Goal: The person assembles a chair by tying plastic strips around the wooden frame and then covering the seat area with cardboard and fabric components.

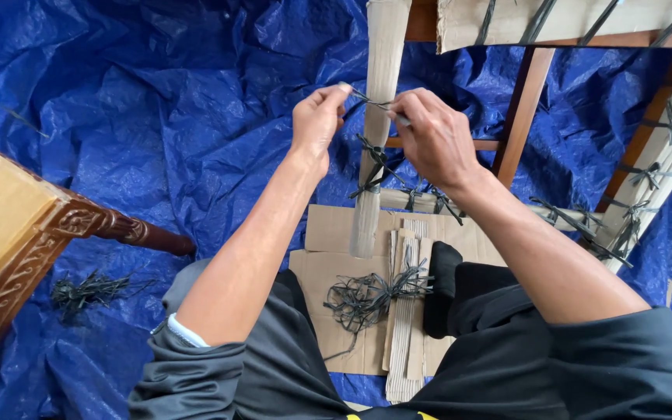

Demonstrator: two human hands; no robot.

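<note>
Tarp blue, crinkled, underfoot; cardboard sheets flat; carved wooden furniture left

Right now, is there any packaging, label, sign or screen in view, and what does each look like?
No labels, signs or screens; only plain packing material.
Brown corrugated cardboard wrap: around the upright wooden leg between both hands, tied with dark straps.
Flat brown cardboard sheets: on the blue tarpaulin, under a tangle of dark straps.
Cardboard-wrapped rail: right edge, tan, strapped at intervals.
</note>
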